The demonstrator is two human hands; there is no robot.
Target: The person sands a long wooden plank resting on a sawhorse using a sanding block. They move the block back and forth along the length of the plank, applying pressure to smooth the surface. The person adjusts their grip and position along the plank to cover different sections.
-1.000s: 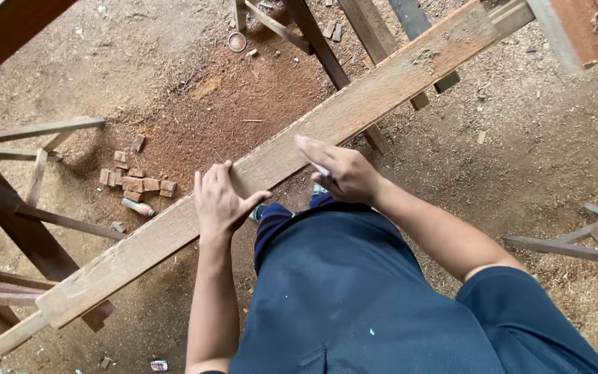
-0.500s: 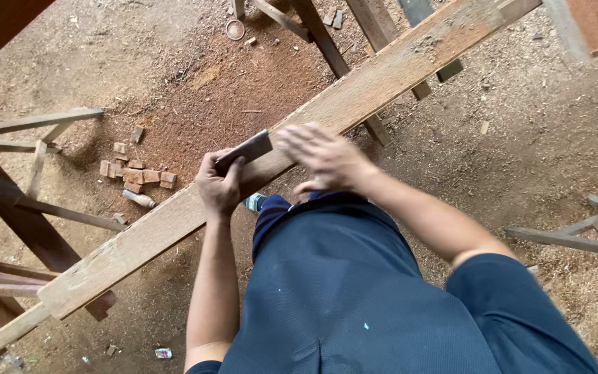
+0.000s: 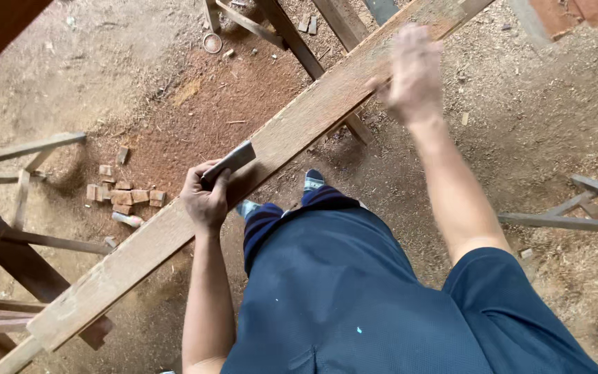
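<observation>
A long rough wooden plank (image 3: 147,242) runs diagonally from lower left to upper right, resting on wooden supports. My left hand (image 3: 205,197) grips a flat grey rectangular tool (image 3: 233,161) and holds it against the plank's top face. My right hand (image 3: 413,73) is blurred with motion, fingers spread, over the plank farther up to the right; it holds nothing. My dark blue clothing (image 3: 354,298) fills the lower middle of the view.
Small wooden offcut blocks (image 3: 122,194) lie on the sawdust-covered ground left of the plank. Wooden frames stand at the left (image 3: 15,235) and right (image 3: 576,215). More timber pieces (image 3: 292,31) and a small round lid (image 3: 212,43) lie at the top.
My right hand left the plank near my body and swung up and right along it. My left hand picked up the grey tool and now holds it on the plank.
</observation>
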